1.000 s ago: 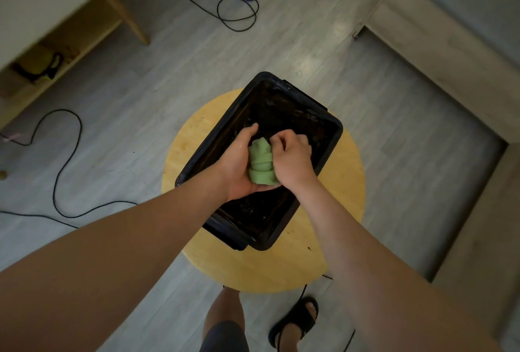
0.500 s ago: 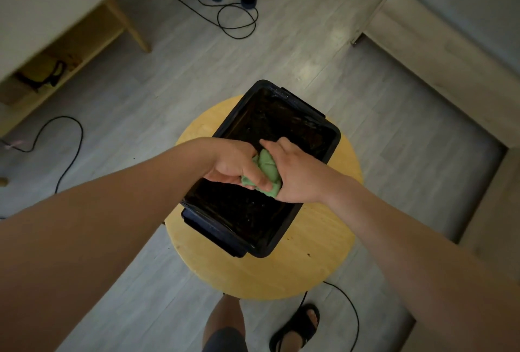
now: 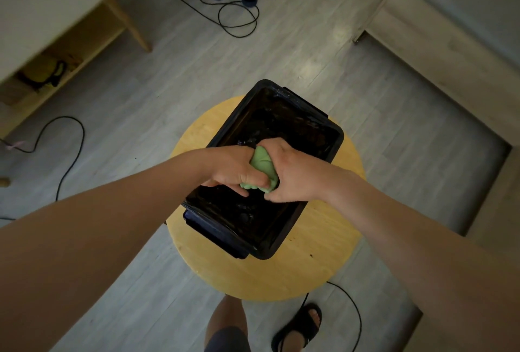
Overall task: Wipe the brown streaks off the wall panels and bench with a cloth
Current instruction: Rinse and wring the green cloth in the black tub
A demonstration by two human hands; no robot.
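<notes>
Both hands meet over a black tub (image 3: 339, 137) that stands on a round wooden stool (image 3: 281, 275). The left hand (image 3: 233, 168) has its fingers curled tight round the left side of the green cloth (image 3: 261, 167). The right hand (image 3: 292, 174) clamps the right side, knuckles up. The cloth is bunched into a wad with only a narrow strip showing. That strip runs from far to near between the two hands, above the middle of the tub.

This looks like wringing, so the wiping itself seems not yet begun. No brown streak shows anywhere in view. The cloth lies directly between the hands, equally close to each, so either could carry it off alone.

A pale wooden ledge (image 3: 439, 64) crosses the far right. It may be the bench, though that cannot be told for sure. If it is, the right hand is the nearer one, and the cloth would have to travel rightward and away from the tub.
</notes>
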